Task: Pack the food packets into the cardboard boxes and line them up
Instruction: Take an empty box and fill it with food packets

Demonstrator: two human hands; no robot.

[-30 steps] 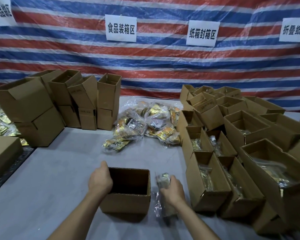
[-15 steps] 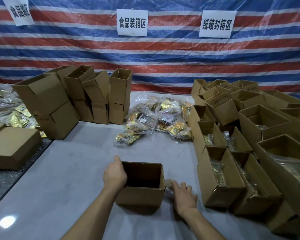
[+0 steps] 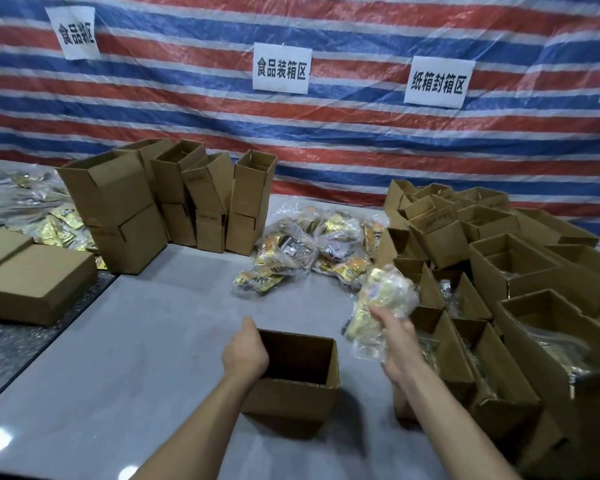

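Cardboard sat in four places on the grey table (image 3: 136, 341). Two flat boxes (image 3: 35, 282) lay at the left, and behind them stood upright stacked boxes (image 3: 174, 209), overlapping too much to count. One open box (image 3: 291, 400) stood near the centre. The left hand (image 3: 245, 355) gripped its left wall, thumb outside and fingers clamped over the rim. One heap of bagged packets (image 3: 312, 247) lay farther back. The right hand (image 3: 394, 336) held a single clear packet bag (image 3: 383, 299) just right of the open box and above it, fingers wrapped round the bag's lower half. Well over a dozen open boxes (image 3: 499, 261) crowded the right side.
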